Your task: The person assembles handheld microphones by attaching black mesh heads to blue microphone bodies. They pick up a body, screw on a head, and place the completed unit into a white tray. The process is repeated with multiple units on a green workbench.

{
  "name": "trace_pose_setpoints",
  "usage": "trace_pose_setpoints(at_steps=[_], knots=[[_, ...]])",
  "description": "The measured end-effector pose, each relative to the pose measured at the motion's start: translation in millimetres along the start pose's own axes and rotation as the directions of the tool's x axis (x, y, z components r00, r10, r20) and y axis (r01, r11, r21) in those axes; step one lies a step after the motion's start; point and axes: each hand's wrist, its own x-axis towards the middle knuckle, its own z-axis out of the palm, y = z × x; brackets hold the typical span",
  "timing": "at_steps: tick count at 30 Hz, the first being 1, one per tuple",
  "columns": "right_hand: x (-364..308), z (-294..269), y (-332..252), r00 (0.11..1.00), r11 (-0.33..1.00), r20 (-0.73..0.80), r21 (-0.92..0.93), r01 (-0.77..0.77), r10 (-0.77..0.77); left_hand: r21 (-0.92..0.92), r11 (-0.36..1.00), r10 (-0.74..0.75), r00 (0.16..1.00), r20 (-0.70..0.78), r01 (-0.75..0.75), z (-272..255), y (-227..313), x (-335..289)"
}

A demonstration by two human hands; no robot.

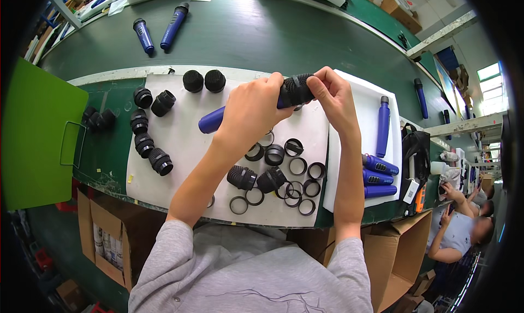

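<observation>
My left hand (250, 106) is wrapped round the blue body of a handheld microphone (212, 120), which lies tilted above the white sheet (188, 127). Its black mesh head (296, 90) points right, and the thumb and fingers of my right hand (334, 97) close on that end. Below my hands lie several loose black rings (298, 166) and a few black microphone heads (242, 177). More mesh heads (144, 145) stand in a curved row at the left of the sheet, and two round ones (215, 80) sit at its far edge.
At right, a white foam tray (341, 190) holds several blue microphone bodies (383, 127). Two finished-looking microphones (173, 26) lie on the green belt beyond. A green bin (41, 133) stands left, a black bag (416, 154) right. Cardboard boxes (396, 258) sit below the table; other people (458, 231) are far right.
</observation>
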Motion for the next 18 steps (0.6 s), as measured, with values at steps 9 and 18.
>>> trace_pose_setpoints(at_steps=[9, 18], knots=[[-5.4, 0.4, -15.8, 0.948, 0.916, 0.071, 0.289, 0.279, -0.311, -0.102, 0.994, 0.04, 0.999, 0.0, -0.04, 2.4, -4.7, -0.7], [-2.5, -2.6, -6.7, 0.995, 0.991, 0.066, 0.117, 0.071, -0.079, -0.028, 0.999, -0.017, 0.998, 0.062, 0.019, 0.5, -2.8, 1.3]])
